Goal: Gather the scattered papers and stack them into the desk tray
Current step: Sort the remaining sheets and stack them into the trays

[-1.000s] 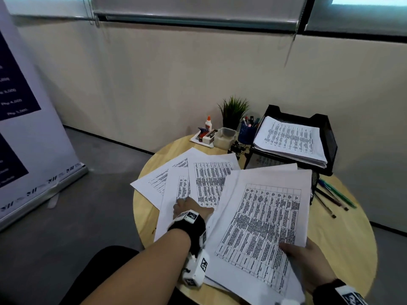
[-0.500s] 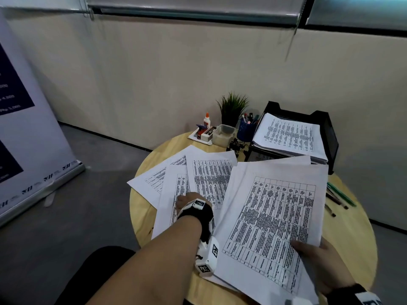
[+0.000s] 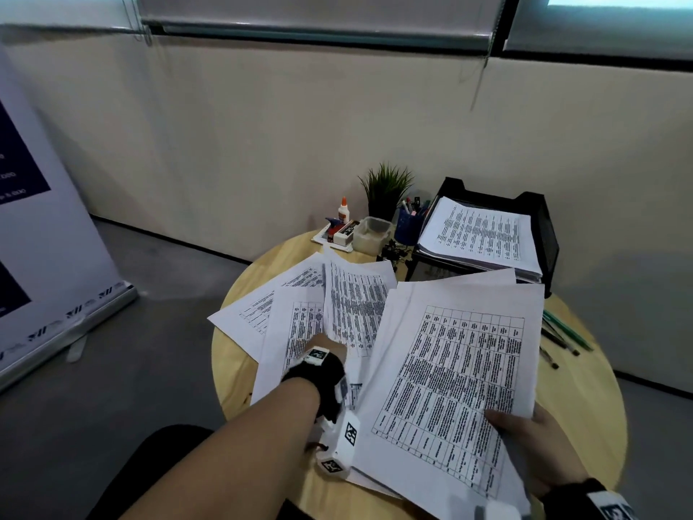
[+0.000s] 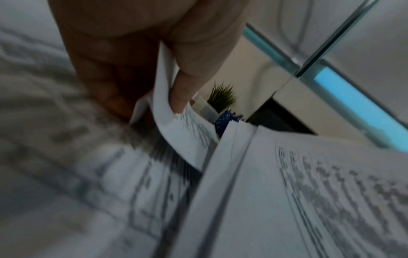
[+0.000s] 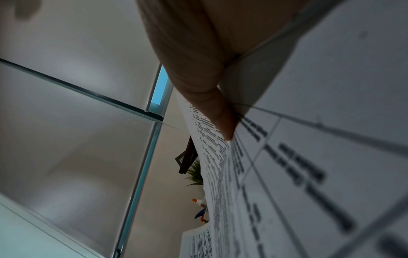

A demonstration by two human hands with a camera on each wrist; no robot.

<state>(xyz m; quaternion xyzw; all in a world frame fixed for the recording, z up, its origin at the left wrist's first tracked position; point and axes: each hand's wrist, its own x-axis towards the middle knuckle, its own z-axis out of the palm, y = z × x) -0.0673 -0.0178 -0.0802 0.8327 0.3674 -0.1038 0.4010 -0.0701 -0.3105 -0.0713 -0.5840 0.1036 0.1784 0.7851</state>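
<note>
Printed white sheets lie fanned over the round wooden table. My right hand holds a gathered bundle of sheets by its lower right corner, lifted above the table; its thumb presses on the top page. My left hand pinches the near edge of one loose sheet, which curls up between thumb and fingers in the left wrist view. Two more loose sheets lie further left. The black desk tray at the back right holds a stack of printed papers.
A small potted plant, a glue bottle, a stapler set, a clear box, a blue pen cup and binder clips stand behind the papers. Pens lie at the right. A banner stand stands on the floor at left.
The left hand has taken hold of a loose sheet's edge, which now curls up. The right hand's bundle has risen slightly and shifted right.
</note>
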